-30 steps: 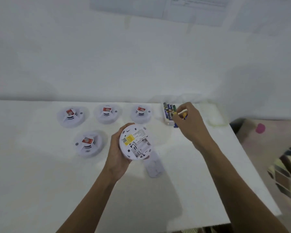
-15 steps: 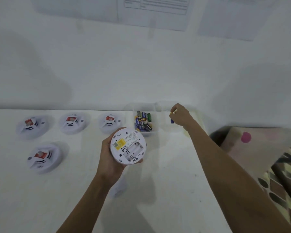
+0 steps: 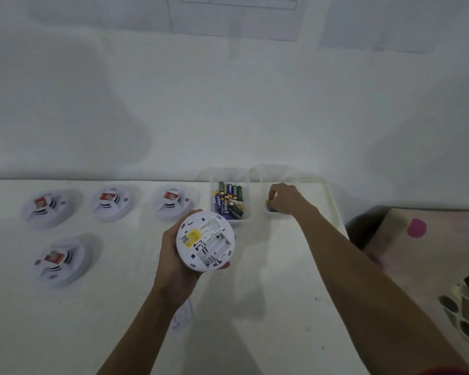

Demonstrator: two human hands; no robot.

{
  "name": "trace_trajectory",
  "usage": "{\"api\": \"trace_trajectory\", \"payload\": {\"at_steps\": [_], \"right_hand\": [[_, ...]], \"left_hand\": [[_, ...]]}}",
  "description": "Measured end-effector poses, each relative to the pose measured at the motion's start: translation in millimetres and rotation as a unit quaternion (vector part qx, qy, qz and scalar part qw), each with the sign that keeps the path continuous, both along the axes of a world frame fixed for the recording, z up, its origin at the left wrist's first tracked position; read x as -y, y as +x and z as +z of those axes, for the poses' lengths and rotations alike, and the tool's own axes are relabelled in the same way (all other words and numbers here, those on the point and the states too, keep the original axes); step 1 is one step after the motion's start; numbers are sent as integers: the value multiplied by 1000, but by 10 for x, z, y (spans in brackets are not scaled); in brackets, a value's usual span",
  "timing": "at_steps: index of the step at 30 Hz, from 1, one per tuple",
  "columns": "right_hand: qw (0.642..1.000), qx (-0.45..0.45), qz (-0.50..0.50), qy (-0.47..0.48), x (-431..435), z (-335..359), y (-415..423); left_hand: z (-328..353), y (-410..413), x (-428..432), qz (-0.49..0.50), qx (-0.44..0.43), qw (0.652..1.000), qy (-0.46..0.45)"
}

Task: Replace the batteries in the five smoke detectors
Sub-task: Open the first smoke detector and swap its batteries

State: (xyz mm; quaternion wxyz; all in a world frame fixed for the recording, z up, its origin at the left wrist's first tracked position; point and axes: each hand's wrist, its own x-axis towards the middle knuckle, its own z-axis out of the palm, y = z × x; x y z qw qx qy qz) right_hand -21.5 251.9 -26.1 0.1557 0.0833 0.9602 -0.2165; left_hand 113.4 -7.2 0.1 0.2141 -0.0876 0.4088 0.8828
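Nearest, a white battery cover [image 3: 183,316] lies on the tabletop [image 3: 268,307], partly hidden under the left forearm. Beyond it the left hand [image 3: 173,262] grips a round smoke detector [image 3: 205,240] by its rim, back side up, with the yellow label and uncovered battery bay showing. A near-left detector [image 3: 61,259] sits face up. Farther back stand 3 in a row: far-left detector [image 3: 48,207], middle detector [image 3: 111,201], right detector [image 3: 172,200]. Just right of them, a clear tub [image 3: 240,221] holds a loose heap of AA batteries [image 3: 229,203]. Beside it, at a 2nd clear tub [image 3: 263,185], the right hand [image 3: 286,198] has its fingers curled and pinches 1 blue-and-gold battery [image 3: 271,206]. A cream tray [image 3: 331,196] lies behind. Paper sheets [image 3: 233,17] hang on the wall.
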Motion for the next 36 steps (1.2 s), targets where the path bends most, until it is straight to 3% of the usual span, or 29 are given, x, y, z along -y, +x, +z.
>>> {"api": "trace_trajectory", "payload": {"at_steps": [7, 12, 15, 19, 24, 27, 31, 36], "right_hand": [[998, -24, 31, 44, -2, -14, -6], [979, -200, 11, 36, 133, 155, -33], [962, -265, 70, 15, 360, 277, 2], [963, -209, 172, 4, 675, 255, 48], [936, -177, 240, 189, 891, 155, 130], [925, -177, 236, 237, 892, 123, 133], [942, -186, 215, 176, 907, 48, 79], [968, -222, 117, -25, 930, 89, 72]], "left_hand": [[10, 15, 19, -4, 8, 1000, -9], [22, 21, 75, 9, 6, 1000, -14], [27, 35, 105, 10, 1, 1000, -19], [21, 47, 151, 16, -3, 1000, -23], [-14, 55, 224, 31, -11, 999, -28], [-2, 59, 263, 32, -4, 999, -25], [7, 64, 288, 20, 3, 1000, -21], [7, 78, 312, 28, 3, 999, -23]]}}
